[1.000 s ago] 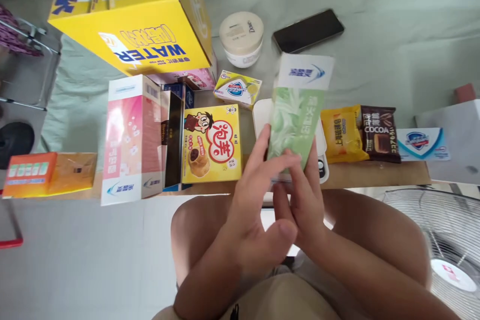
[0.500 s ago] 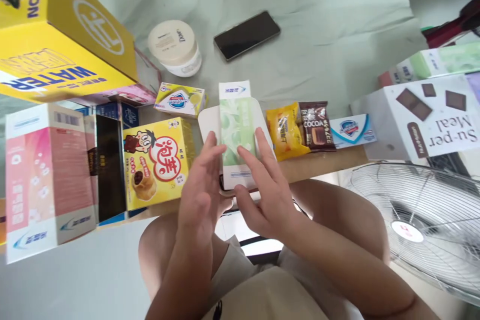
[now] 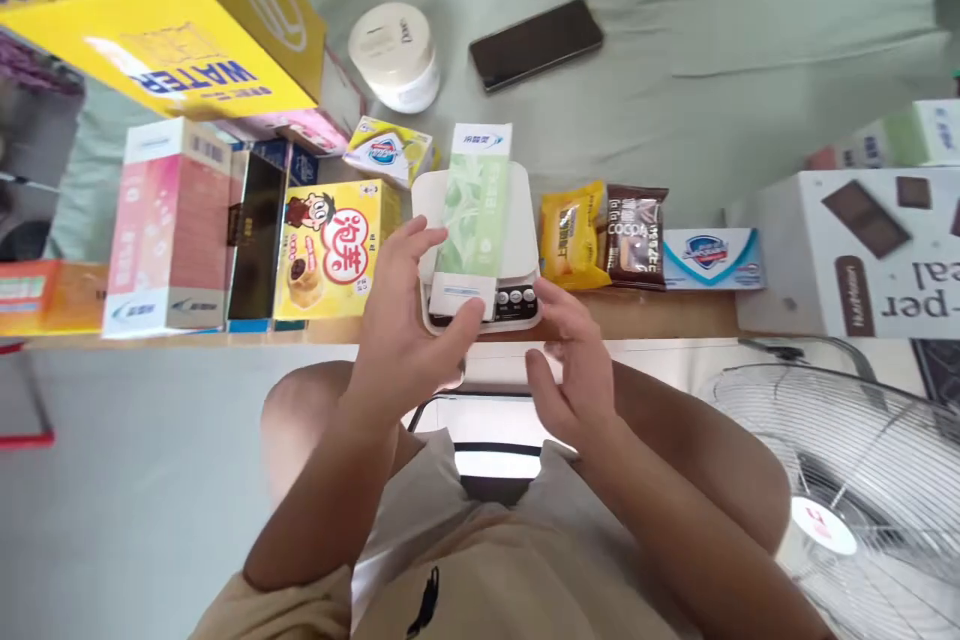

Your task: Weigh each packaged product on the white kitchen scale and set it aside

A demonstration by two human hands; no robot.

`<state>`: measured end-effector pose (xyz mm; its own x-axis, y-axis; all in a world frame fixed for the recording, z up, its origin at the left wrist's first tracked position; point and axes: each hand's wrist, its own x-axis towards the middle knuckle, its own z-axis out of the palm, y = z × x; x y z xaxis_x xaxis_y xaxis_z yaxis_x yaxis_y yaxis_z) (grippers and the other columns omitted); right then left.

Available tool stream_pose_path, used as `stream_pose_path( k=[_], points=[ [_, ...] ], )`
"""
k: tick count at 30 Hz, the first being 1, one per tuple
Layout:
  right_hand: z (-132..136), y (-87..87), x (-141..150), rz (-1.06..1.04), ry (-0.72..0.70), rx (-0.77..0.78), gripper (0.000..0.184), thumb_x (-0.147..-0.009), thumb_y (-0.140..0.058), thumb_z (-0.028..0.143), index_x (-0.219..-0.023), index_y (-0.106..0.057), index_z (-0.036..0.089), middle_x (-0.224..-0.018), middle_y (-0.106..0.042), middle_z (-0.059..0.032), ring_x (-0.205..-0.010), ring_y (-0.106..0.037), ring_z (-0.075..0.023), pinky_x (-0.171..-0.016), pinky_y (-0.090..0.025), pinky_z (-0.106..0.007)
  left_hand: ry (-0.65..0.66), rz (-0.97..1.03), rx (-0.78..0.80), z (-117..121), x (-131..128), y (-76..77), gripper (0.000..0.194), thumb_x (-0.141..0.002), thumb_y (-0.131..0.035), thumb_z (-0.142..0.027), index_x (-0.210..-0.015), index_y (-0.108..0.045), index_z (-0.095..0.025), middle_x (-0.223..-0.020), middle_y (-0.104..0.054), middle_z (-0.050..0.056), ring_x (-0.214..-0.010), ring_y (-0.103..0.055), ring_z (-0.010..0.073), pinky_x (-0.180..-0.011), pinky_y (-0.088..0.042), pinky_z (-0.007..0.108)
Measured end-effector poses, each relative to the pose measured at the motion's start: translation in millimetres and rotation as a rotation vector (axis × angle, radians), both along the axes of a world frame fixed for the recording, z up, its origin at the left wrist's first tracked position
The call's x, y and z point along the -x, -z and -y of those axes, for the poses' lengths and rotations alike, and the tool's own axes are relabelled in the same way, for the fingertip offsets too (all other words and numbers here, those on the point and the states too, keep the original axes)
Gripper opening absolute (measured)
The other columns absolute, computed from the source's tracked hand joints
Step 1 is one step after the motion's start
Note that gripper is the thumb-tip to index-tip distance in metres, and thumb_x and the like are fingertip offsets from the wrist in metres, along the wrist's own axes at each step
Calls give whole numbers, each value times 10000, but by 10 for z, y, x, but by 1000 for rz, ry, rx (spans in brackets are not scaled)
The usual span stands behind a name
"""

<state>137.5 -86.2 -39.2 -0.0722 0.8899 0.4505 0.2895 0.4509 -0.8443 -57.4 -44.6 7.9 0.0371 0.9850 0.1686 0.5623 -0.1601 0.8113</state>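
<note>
A green-and-white carton (image 3: 474, 210) lies slightly tilted across a white kitchen scale (image 3: 521, 245), whose dark button strip shows at the front right. Beside the carton's left edge is my left hand (image 3: 405, 320), its thumb and fingers apart. The thumb tip is at the carton's near end; I cannot tell if it touches. My right hand (image 3: 576, 360) holds nothing, with thumb and fingers parted, close to the scale's front right corner. Left of the scale stand a yellow puff snack box (image 3: 330, 245) and a yellow soap box (image 3: 388, 150).
Right of the scale lie a yellow snack packet (image 3: 571, 235), a cocoa packet (image 3: 635, 238) and a blue-white soap box (image 3: 712, 258). Behind are a phone (image 3: 536, 42) and a cream jar (image 3: 395, 55). A large yellow carton (image 3: 172, 30) stands left; a fan (image 3: 817, 480) is below right.
My right hand has left the carton and moved right. My left hand has its thumb over the carton's near end. The carton has turned slightly, uncovering the scale's buttons. The view has shifted.
</note>
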Motion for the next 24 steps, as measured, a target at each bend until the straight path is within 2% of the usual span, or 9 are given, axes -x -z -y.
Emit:
stream_pose_path(
  k=[4, 7, 9, 13, 15, 17, 19, 21, 24],
  points=[
    [196, 135, -265, -155, -122, 127, 584, -930, -591, 99, -1472, -486, 290, -1578, -580, -152, -1496, -574, -277, -1136, -596, -550, -13, -119, 60, 4, -136, -111, 662, -871, -753, -352, -1470, -480, -279, -1633, -474, 135, -1575, -437, 380, -1296, -409, 601],
    [210, 147, -369, -246, -200, 94, 634, -909, -624, 132, -1502, -487, 309, -1602, -564, -128, -1531, -539, -286, -1183, -566, -564, -43, -193, 107, -12, -224, -161, 741, -825, -811, -360, -1478, -466, -300, -1619, -515, 115, -1596, -413, 389, -1295, -420, 607],
    [152, 146, -378, -316, -223, 81, 655, -918, -611, 158, -1541, -470, 303, -1628, -540, -116, -1557, -510, -271, -1242, -518, -550, -83, -248, 147, -27, -271, -178, 761, -800, -825, -340, -1473, -472, -312, -1587, -559, 104, -1568, -457, 388, -1268, -460, 598],
    [21, 144, -300, -504, -238, 137, 619, -954, -579, 192, -1554, -470, 294, -1665, -500, -77, -1594, -457, -207, -1342, -404, -459, -175, -299, 190, -34, -334, -163, 698, -806, -735, -265, -1460, -490, -265, -1472, -645, 93, -1370, -642, 336, -1137, -575, 500],
    [-8, 134, -239, -566, -234, 139, 577, -980, -559, 215, -1543, -470, 298, -1663, -496, -77, -1597, -452, -193, -1345, -398, -438, -203, -284, 148, -23, -347, -147, 656, -800, -707, -246, -1428, -518, -256, -1387, -675, 79, -1238, -697, 300, -1043, -614, 443],
    [-17, 116, -182, -580, -191, 101, 530, -1004, -541, 262, -1528, -464, 296, -1640, -510, -101, -1579, -477, -209, -1326, -426, -467, -205, -256, 64, -23, -354, -147, 635, -788, -711, -242, -1398, -533, -256, -1333, -675, 72, -1166, -705, 279, -986, -623, 415],
    [-30, 87, -141, -577, -122, 38, 483, -1012, -539, 304, -1491, -478, 289, -1582, -548, -126, -1538, -524, -235, -1291, -465, -510, -154, -223, -50, -65, -365, -173, 644, -780, -736, -255, -1388, -523, -257, -1328, -657, 72, -1194, -684, 276, -1013, -608, 412],
    [-69, 32, -128, -578, -39, -52, 429, -1003, -547, 303, -1430, -519, 276, -1489, -600, -135, -1470, -582, -248, -1247, -505, -526, -43, -196, -144, -185, -406, -224, 664, -781, -765, -287, -1390, -500, -259, -1357, -636, 79, -1272, -649, 286, -1078, -579, 422],
    [-193, -137, -201, -601, 134, -206, 349, -985, -543, 266, -1332, -571, 263, -1350, -653, -126, -1342, -665, -240, -1144, -582, -492, 157, -177, -197, -542, -578, -321, 679, -801, -782, -353, -1399, -476, -254, -1416, -607, 101, -1358, -607, 304, -1153, -529, 436]
  ],
)
